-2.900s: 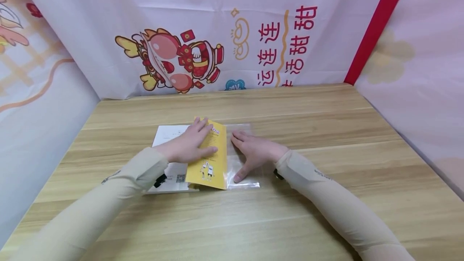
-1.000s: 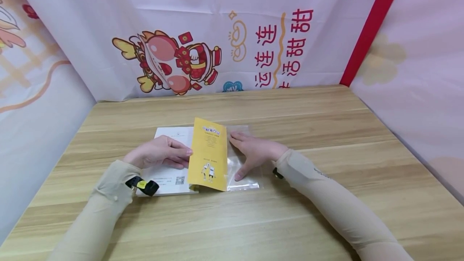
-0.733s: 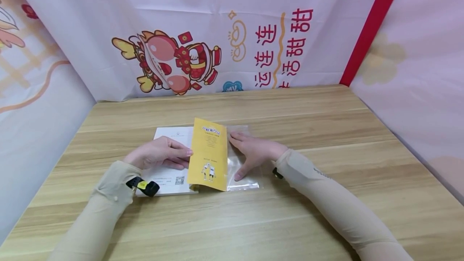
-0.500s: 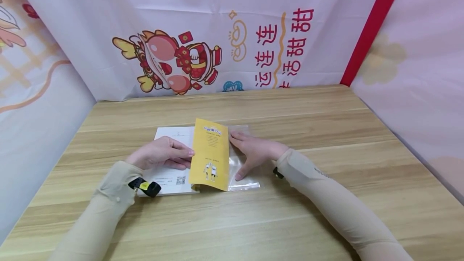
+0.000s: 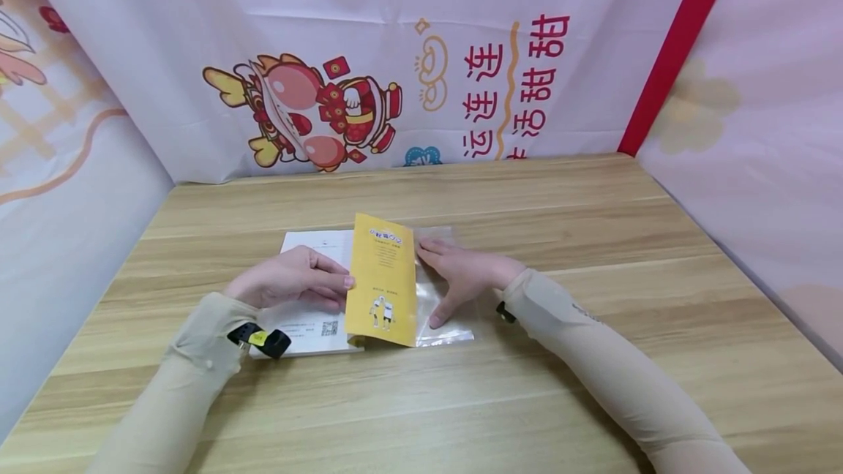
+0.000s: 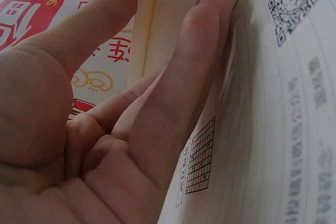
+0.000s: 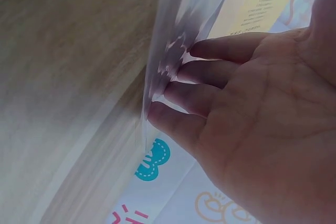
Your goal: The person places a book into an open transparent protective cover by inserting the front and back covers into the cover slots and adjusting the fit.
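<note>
An open book [image 5: 309, 339] lies on the table, its white page with a QR code to the left. Its yellow cover [image 5: 383, 276] stands partly raised at the right, printed with text and cartoon figures. My left hand [image 5: 290, 278] pinches the left edge of this cover, thumb in front and fingers behind. In the left wrist view those fingers [image 6: 202, 30] reach between the cover and the lined page. A clear plastic sleeve [image 5: 454, 335] sticks out to the right of the cover. My right hand [image 5: 470, 276] presses on it with fingers extended; in the right wrist view the fingertips [image 7: 157, 109] touch the plastic.
The wooden table [image 5: 500, 401] extends around the book on all sides. A white printed cloth [image 5: 369, 6] hangs behind the table's far edge, and more cloth panels [image 5: 757, 167] hang along both sides.
My left hand lay flat on the yellow cover at first. It has since drawn back left and pinches the cover's left edge. The right hand stays in place on the plastic.
</note>
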`<state>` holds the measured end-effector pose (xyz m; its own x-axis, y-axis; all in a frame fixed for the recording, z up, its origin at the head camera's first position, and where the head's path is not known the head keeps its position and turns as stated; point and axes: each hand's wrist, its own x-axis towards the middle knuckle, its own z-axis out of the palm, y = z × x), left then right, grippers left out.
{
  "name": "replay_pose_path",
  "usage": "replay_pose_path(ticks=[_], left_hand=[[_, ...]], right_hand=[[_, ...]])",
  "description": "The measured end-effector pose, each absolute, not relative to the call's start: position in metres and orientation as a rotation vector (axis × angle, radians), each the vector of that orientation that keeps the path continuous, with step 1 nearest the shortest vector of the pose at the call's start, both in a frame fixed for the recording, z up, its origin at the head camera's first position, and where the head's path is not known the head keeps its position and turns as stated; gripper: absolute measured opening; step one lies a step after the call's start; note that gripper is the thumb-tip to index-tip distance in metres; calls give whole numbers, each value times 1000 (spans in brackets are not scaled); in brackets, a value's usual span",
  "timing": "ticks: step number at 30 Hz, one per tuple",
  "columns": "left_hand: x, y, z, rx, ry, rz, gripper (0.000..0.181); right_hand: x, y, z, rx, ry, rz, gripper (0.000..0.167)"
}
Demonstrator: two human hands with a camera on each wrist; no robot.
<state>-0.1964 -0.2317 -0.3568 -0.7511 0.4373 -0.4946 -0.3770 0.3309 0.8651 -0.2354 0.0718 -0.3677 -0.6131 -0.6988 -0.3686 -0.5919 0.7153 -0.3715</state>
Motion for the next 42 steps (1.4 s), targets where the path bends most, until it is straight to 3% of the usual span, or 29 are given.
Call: replay_pose_path(ticks=[7, 19, 42], left_hand=[[-193, -228, -354, 19, 1953, 1465, 45], [-187, -214, -353, -18, 2104, 1324, 31], [-185, -213, -353, 4, 2005, 1395, 40]], right_hand=[[-236, 71, -367, -982, 2423, -299, 133], [-234, 72, -364, -962, 2421, -312, 129], [-236, 70, -370, -954, 2437, -280, 129]])
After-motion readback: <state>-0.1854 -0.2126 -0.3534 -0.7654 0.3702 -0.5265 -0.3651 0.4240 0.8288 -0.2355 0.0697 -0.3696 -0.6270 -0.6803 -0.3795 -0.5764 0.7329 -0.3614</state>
